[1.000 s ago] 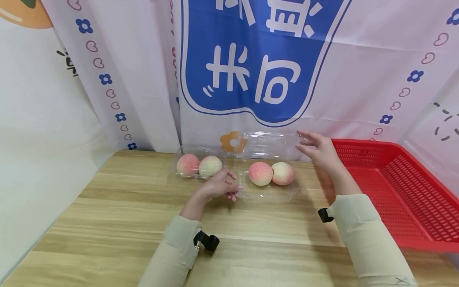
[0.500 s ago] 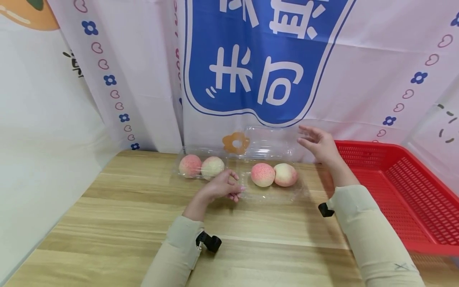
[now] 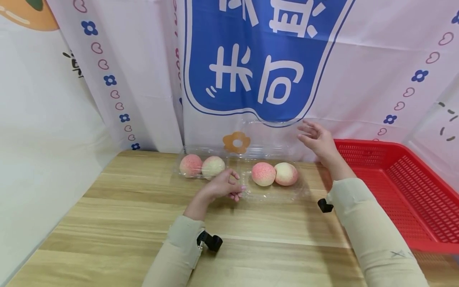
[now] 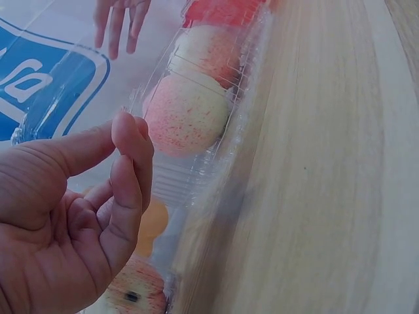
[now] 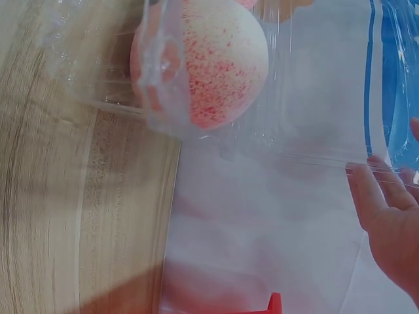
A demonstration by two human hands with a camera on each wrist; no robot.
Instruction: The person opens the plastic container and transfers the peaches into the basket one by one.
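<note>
Two peaches (image 3: 263,174) lie in the clear container (image 3: 267,196) on the bench (image 3: 136,223) (a neighbouring pack (image 3: 202,150) holds another pair (image 3: 191,165)), but its lid (image 3: 270,137) stands raised, not yet closed; the left hand (image 3: 223,185) seemingly pinches the container's edge, while the right hand (image 3: 318,144), fingers loosely parted, meets the lid.

The person's cream-sleeved left arm (image 3: 175,251) and cream-sleeved right arm (image 3: 378,239) reach forward, cuffs short of the hands. The bare left hand (image 3: 222,185) lies low, thumb and forefinger meeting at the tips; the bare right hand (image 3: 318,144) is raised farther forward, fingers extended.
</note>
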